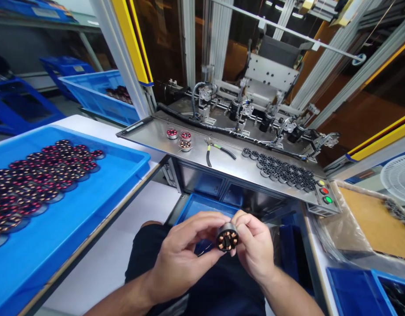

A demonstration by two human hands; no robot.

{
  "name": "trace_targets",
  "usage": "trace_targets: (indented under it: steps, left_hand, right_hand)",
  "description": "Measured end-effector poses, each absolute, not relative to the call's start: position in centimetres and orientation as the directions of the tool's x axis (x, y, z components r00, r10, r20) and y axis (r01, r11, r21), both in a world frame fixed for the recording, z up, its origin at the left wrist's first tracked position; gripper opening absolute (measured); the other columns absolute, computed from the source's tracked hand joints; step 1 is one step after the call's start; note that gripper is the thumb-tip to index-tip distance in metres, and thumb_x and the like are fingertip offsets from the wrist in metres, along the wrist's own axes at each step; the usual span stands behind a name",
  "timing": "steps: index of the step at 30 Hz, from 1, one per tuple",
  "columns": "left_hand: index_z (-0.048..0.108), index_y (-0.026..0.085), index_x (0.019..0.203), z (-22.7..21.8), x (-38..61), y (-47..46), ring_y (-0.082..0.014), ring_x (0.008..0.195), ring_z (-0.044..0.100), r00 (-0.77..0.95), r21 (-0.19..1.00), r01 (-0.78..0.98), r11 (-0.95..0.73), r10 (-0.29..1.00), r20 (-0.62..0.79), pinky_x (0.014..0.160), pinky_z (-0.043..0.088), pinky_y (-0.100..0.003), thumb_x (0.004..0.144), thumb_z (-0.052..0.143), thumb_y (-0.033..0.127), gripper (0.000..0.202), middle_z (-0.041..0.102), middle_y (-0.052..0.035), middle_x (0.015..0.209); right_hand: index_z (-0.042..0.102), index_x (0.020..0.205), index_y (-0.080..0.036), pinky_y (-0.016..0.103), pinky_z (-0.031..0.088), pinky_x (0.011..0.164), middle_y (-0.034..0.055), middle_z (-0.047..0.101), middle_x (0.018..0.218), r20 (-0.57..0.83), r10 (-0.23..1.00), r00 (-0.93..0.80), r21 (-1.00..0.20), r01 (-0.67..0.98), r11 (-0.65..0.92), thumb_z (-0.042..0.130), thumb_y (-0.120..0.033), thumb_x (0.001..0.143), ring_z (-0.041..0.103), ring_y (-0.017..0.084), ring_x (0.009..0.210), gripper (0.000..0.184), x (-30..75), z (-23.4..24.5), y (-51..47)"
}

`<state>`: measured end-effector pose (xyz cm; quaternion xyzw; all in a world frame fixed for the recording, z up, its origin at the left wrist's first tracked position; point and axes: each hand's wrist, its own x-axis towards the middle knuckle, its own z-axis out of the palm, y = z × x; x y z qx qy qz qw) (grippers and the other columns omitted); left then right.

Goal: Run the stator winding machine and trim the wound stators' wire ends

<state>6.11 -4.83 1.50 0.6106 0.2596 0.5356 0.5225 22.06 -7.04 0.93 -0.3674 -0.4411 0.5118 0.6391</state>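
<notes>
A motor stator (227,237) with copper windings and a grey metal rim is held in front of my lap, its wound face towards me. My left hand (186,250) grips it by the rim, thumb below and fingers above. At its upper right edge, the fingers of my right hand (255,241) are pinched together; what lies between those fingertips is hidden. A thin loose wire (204,251) shows beneath my left fingers. On the metal bench ahead lie green-and-black cutting pliers (218,150), handles spread, beside three wound stators (185,145).
A blue tray (123,175) at left holds many wound stators. Several dark unwound cores (284,171) stand on the bench's right, near a button box (326,197). Behind is a winding machine (248,109). A plastic-lined box (370,215) and white fan (398,175) are at right.
</notes>
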Motion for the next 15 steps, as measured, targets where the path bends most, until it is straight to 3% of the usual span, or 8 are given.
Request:
trace_targets:
  steps: [3, 6, 8, 10, 12, 15]
  left_hand:
    - [0.074, 0.032, 0.110, 1.7, 5.9, -4.7, -0.0204, 0.104, 0.069, 0.339, 0.909, -0.366, -0.199, 0.881, 0.329, 0.087, 0.059, -0.024, 0.064, 0.084, 0.001, 0.057, 0.074, -0.0030, 0.110]
    - [0.074, 0.029, 0.110, 2.0, 6.2, -4.3, -0.0239, 0.108, 0.069, 0.430, 0.835, -0.549, 0.026, 0.866, 0.255, 0.092, 0.057, -0.028, 0.056, 0.094, 0.023, 0.058, 0.074, -0.0050, 0.113]
    - [0.073, 0.022, 0.109, 2.2, 6.7, -4.0, -0.0235, 0.099, 0.071, 0.550, 0.769, -0.581, 0.267, 0.825, 0.130, 0.085, 0.059, -0.029, 0.063, 0.088, 0.045, 0.053, 0.075, -0.0088, 0.106]
    - [0.074, 0.013, 0.100, 2.5, 7.2, -3.8, -0.0205, 0.077, 0.074, 0.740, 0.696, -0.477, 0.537, 0.673, -0.012, 0.066, 0.060, -0.025, 0.077, 0.071, 0.060, 0.053, 0.076, -0.0123, 0.087]
    - [0.073, 0.009, 0.087, 2.8, 7.5, -3.6, -0.0176, 0.058, 0.071, 0.858, 0.638, -0.340, 0.691, 0.506, -0.090, 0.050, 0.055, -0.020, 0.082, 0.064, 0.061, 0.054, 0.074, -0.0120, 0.070]
    - [0.074, 0.010, 0.088, 3.0, 7.5, -3.5, -0.0174, 0.061, 0.074, 0.858, 0.631, -0.322, 0.706, 0.499, -0.121, 0.051, 0.056, -0.017, 0.075, 0.078, 0.049, 0.041, 0.075, -0.0101, 0.073]
  right_hand:
    - [0.060, 0.076, -0.018, 0.023, 0.049, 0.048, -0.0001, 0.055, 0.070, 0.386, 0.921, 0.062, -0.917, -0.084, 0.390, 0.059, -0.023, 0.093, 0.055, 0.011, 0.055, 0.018, 23.2, 2.3, -6.8]
    - [0.063, 0.082, -0.017, 0.028, 0.055, 0.062, 0.0036, 0.061, 0.072, 0.628, 0.772, -0.096, -0.739, 0.236, 0.631, 0.057, -0.013, 0.092, 0.061, 0.015, 0.068, 0.011, 24.7, 4.5, -6.7]
    - [0.063, 0.088, -0.016, 0.027, 0.057, 0.062, 0.0059, 0.064, 0.075, 0.695, 0.676, -0.244, -0.590, 0.344, 0.731, 0.057, -0.011, 0.091, 0.065, 0.016, 0.070, 0.009, 25.4, 5.8, -6.8]
    - [0.062, 0.093, -0.016, 0.026, 0.059, 0.061, 0.0069, 0.066, 0.077, 0.704, 0.619, -0.350, -0.473, 0.419, 0.775, 0.056, -0.009, 0.091, 0.067, 0.016, 0.071, 0.010, 25.9, 6.6, -6.9]
    - [0.061, 0.098, -0.017, 0.027, 0.061, 0.062, 0.0068, 0.067, 0.077, 0.714, 0.577, -0.396, -0.396, 0.451, 0.800, 0.055, -0.008, 0.091, 0.068, 0.017, 0.073, 0.013, 26.2, 7.0, -7.0]
    - [0.061, 0.104, -0.015, 0.030, 0.062, 0.062, 0.0074, 0.067, 0.076, 0.756, 0.474, -0.452, -0.288, 0.420, 0.860, 0.056, -0.008, 0.087, 0.067, 0.018, 0.070, 0.019, 26.5, 7.1, -7.0]
